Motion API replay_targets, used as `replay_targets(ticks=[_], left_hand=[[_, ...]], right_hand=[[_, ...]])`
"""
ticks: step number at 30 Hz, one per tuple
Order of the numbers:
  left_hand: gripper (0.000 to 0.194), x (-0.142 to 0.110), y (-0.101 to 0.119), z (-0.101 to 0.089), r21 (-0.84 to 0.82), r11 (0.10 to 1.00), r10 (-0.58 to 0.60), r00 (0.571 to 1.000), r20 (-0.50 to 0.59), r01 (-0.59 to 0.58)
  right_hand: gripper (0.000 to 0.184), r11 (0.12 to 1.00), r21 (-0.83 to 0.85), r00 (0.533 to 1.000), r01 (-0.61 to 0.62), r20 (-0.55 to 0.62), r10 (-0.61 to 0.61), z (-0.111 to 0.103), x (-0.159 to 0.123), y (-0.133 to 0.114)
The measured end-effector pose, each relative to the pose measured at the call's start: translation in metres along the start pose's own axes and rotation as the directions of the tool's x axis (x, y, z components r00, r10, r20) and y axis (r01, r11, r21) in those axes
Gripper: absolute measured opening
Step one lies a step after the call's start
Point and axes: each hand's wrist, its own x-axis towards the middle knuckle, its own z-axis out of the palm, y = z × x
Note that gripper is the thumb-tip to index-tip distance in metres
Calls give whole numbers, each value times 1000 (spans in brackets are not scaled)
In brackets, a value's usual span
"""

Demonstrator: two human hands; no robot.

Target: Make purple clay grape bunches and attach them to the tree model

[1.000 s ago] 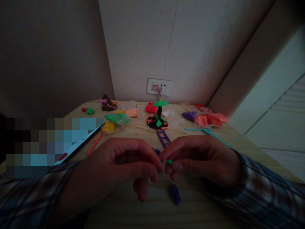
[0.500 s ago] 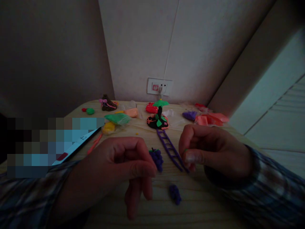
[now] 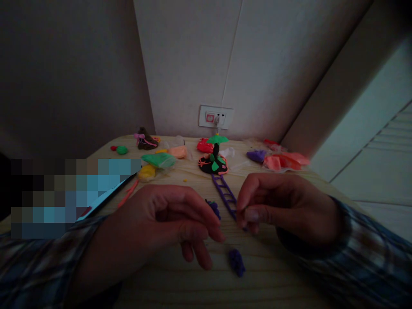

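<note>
My left hand point(image 3: 167, 223) hovers low over the wooden table point(image 3: 277, 283), fingers curled, its tips beside a purple clay grape bunch point(image 3: 214, 207). Whether it grips the bunch is hidden. My right hand point(image 3: 283, 206) is pinched shut near the lower end of a purple clay ladder point(image 3: 225, 195); what it pinches is too small to name. A second purple clay lump point(image 3: 236, 262) lies on the table below both hands. A black clay mound with a green umbrella point(image 3: 214, 159) stands at the ladder's far end.
Clay pieces and bags lie along the back: green point(image 3: 159, 160), yellow point(image 3: 146, 172), orange-pink point(image 3: 283, 162), purple point(image 3: 256, 155), red point(image 3: 204, 146). A brown clay figure point(image 3: 145, 140) sits far left. A wall socket point(image 3: 215, 117) is behind. An orange tool point(image 3: 127, 194) lies left.
My hands parted, showing the grape bunch, then drew closer again. The right hand moved left to the ladder's lower end; the left fingers now cover part of the bunch.
</note>
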Motion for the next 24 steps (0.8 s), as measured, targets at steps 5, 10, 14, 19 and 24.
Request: replay_targets(ticks=[5, 10, 14, 19, 24], left_hand=[[17, -1, 2, -1, -4, 1000, -17, 1000, 0, 17], [19, -5, 5, 2, 38, 997, -59, 996, -73, 62], [17, -4, 10, 6, 75, 994, -69, 993, -96, 76], [15, 0, 14, 7, 162, 987, 7, 998, -70, 4], [14, -1, 15, 6, 178, 980, -71, 992, -109, 89]], right_hand=[[45, 995, -98, 1000, -7, 8, 7, 2, -2, -2], [45, 996, -88, 1000, 1, -5, -2, 3, -2, 0], [45, 1000, -23, 999, 11, 33, -10, 3, 1, 15], [26, 993, 39, 994, 110, -32, -108, 2, -4, 22], [10, 1000, -11, 997, 2, 77, -1, -2, -5, 10]])
